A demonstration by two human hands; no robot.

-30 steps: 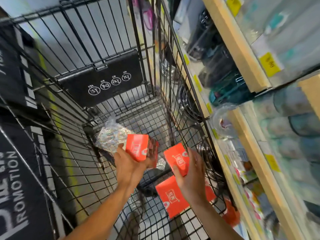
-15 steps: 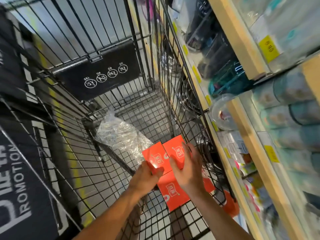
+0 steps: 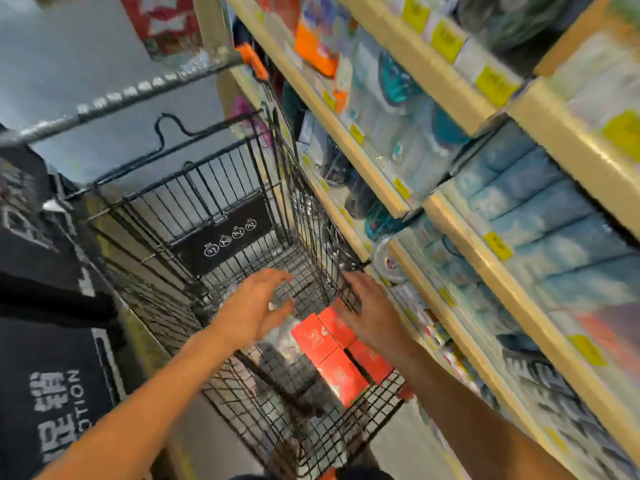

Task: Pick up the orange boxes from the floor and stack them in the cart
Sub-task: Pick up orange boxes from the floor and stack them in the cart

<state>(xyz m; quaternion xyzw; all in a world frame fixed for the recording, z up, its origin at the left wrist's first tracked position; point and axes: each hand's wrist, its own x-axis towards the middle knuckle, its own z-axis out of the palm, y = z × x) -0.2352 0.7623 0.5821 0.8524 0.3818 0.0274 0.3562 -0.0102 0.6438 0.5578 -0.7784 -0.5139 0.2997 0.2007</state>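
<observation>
Several orange boxes (image 3: 332, 351) lie packed side by side on the bottom of the black wire cart (image 3: 194, 188), near its right wall. My left hand (image 3: 256, 306) hovers above the cart floor, fingers spread, holding nothing. My right hand (image 3: 367, 313) is also spread and empty, just right of the boxes, over the cart's right side. The boxes' far ends are partly hidden by my right hand. The picture is blurred by motion.
A clear plastic packet (image 3: 277, 344) lies in the cart left of the boxes. Wooden store shelves (image 3: 460, 258) full of goods run close along the cart's right side. A black promotion sign (image 3: 52, 393) stands on the left. The cart handle (image 3: 138, 91) is at the far end.
Both hands have let go of the orange boxes and lifted away with fingers spread. The boxes now rest in the cart. The view has tilted up and pulled back.
</observation>
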